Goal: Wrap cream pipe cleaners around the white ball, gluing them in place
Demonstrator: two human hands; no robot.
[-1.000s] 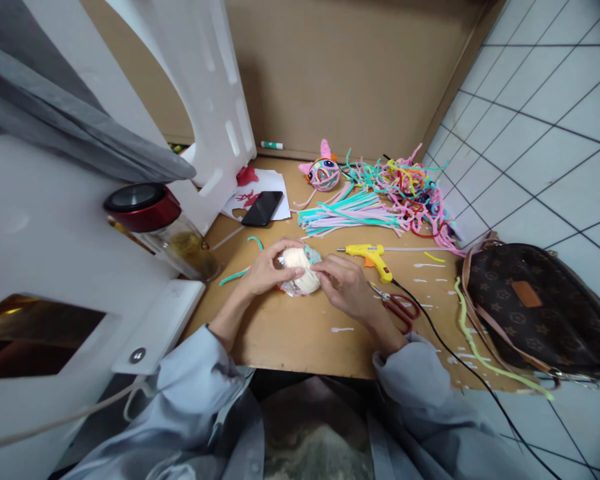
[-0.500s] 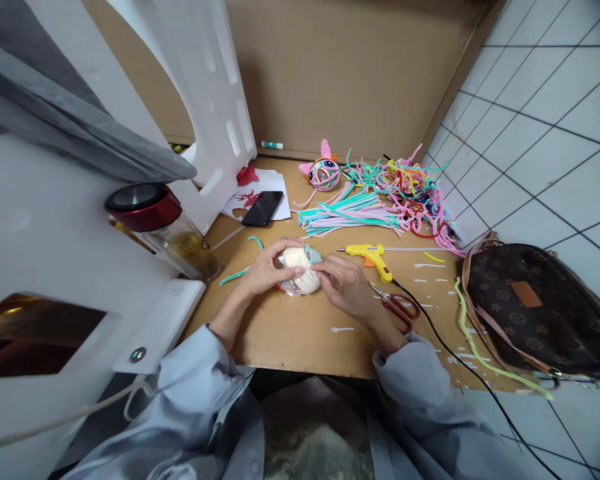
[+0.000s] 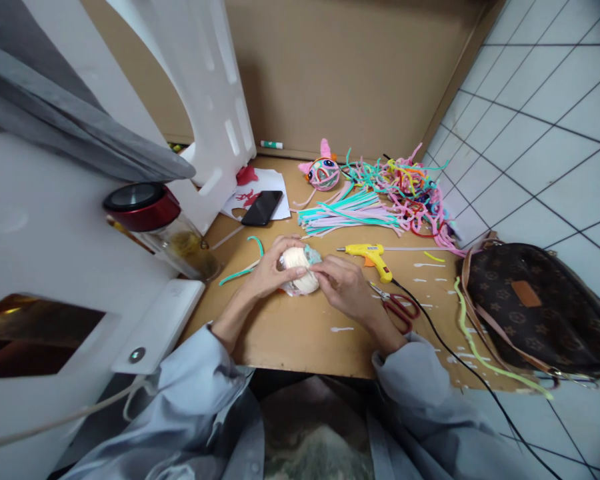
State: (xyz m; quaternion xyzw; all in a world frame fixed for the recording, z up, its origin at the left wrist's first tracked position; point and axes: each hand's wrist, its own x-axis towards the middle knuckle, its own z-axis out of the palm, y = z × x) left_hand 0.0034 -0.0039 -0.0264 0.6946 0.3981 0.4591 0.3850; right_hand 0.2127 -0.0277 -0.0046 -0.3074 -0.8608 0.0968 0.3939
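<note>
My left hand (image 3: 276, 268) curls around a small ball (image 3: 300, 259), its thumb lying across the front. Cream strands cover much of the ball, with a teal patch at its upper right and a shiny, clear-looking part below. At the ball's right side, the fingertips of my right hand (image 3: 341, 280) are pinched together against its surface; whatever they grip is too small to make out. A teal pipe cleaner (image 3: 240, 275) lies left of my left hand. Just right of my right hand are scissors (image 3: 399, 308) with red handles and a yellow glue gun (image 3: 371, 255).
Behind the hands lie a pile of teal and pink pipe cleaners (image 3: 350, 215), a tangled heap (image 3: 413, 183) and a decorated ball with pink ears (image 3: 324, 173). A phone (image 3: 263, 208) and a glass bottle (image 3: 193, 247) are left; a brown bag (image 3: 545, 307) and black cord (image 3: 450, 347) are right.
My left fingers have shifted slightly on the ball, and the ball has turned a little. My right hand stays pinched at its right side, moved only slightly.
</note>
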